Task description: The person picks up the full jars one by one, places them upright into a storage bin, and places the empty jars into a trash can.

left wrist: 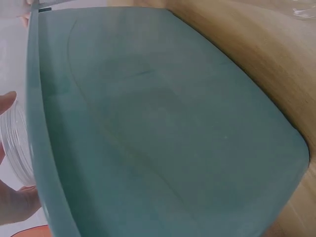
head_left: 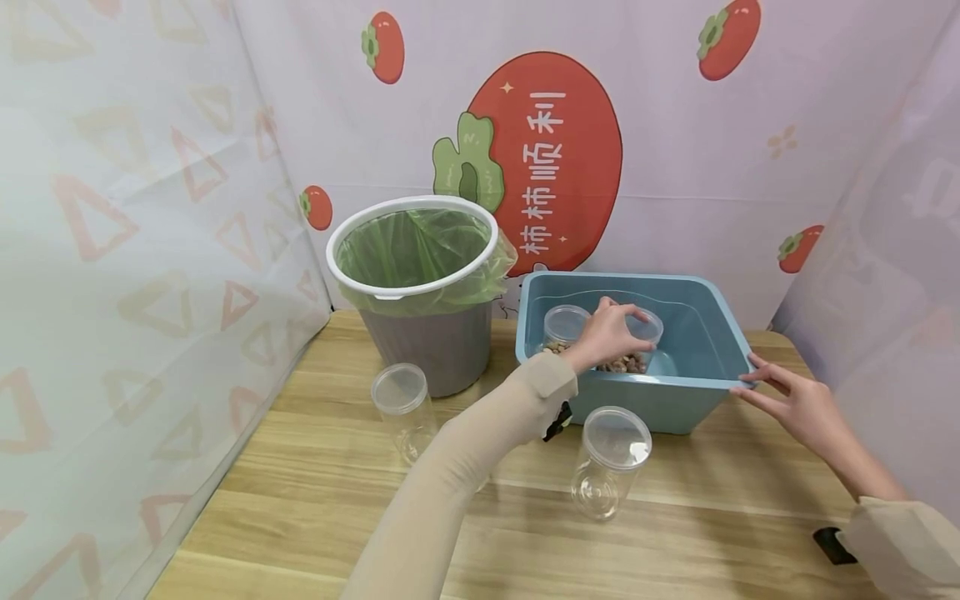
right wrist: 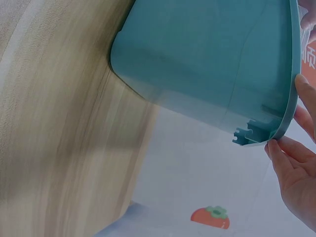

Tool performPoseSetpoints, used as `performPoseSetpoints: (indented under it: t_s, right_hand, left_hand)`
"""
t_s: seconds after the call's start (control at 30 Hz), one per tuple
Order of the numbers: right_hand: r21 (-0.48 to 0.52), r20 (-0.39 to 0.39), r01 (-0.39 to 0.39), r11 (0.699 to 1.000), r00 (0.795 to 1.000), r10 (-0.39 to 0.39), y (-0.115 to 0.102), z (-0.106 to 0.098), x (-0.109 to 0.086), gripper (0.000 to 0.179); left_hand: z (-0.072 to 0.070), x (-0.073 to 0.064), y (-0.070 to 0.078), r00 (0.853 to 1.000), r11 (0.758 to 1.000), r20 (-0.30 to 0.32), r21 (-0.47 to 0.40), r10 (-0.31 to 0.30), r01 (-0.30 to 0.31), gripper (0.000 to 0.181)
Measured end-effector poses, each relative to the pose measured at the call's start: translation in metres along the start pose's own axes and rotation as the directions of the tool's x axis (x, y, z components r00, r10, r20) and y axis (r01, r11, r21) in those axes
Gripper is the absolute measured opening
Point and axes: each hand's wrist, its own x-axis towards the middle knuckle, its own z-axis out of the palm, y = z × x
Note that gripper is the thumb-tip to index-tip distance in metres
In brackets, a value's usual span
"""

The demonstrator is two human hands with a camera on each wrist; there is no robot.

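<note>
The blue-green plastic tub (left wrist: 163, 138) fills almost the whole left wrist view, its smooth outer wall seen close up and its rim running down the left side. It stands on the wooden table (left wrist: 261, 54), whose grain shows along the upper right edge. Beyond the rim, at the far left, the left hand (left wrist: 12, 197) holds a clear ribbed jar (left wrist: 17, 145), thumb and fingers curved round it.
</note>
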Motion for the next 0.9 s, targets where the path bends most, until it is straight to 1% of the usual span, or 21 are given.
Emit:
performPoseSetpoints:
  t_s: [0.23, 0.4, 0.47, 0.63, 0.8, 0.9]
  right_hand:
    - [0.012, -0.005, 0.002, 1.0, 1.0, -0.002, 0.0, 0.0, 0.0, 0.015]
    - [0.001, -0.019, 0.012, 1.0, 1.0, -0.012, 0.0, 0.0, 0.0, 0.015]
    - [0.0, -0.02, 0.02, 1.0, 1.0, -0.02, 0.0, 0.0, 0.001, 0.015]
    - [-0.038, -0.002, 0.048, 0.998, 0.999, -0.048, -0.001, -0.002, 0.004, 0.015]
    - [-0.112, 0.057, 0.039, 0.993, 0.998, -0.033, -0.003, -0.007, 0.009, 0.015]
    - [-0.157, 0.098, 0.061, 0.986, 0.994, -0.046, -0.005, -0.008, 0.011, 0.015]
  left_hand:
    - [0.006, -0.004, -0.004, 0.999, 1.0, 0.048, -0.021, 0.003, -0.002, 0.036]
    - [0.007, -0.005, -0.005, 0.995, 0.999, 0.099, -0.002, 0.035, -0.035, 0.037]
    - [0.006, -0.005, -0.005, 0.991, 0.998, 0.122, 0.024, 0.053, -0.057, 0.039]
    - [-0.001, -0.003, -0.001, 0.981, 0.986, 0.174, 0.132, 0.083, -0.107, 0.041]
    - [-0.009, -0.007, 0.003, 0.97, 0.971, 0.226, 0.198, 0.091, -0.137, 0.041]
    - [-0.012, -0.01, 0.004, 0.965, 0.959, 0.244, 0.236, 0.098, -0.157, 0.04]
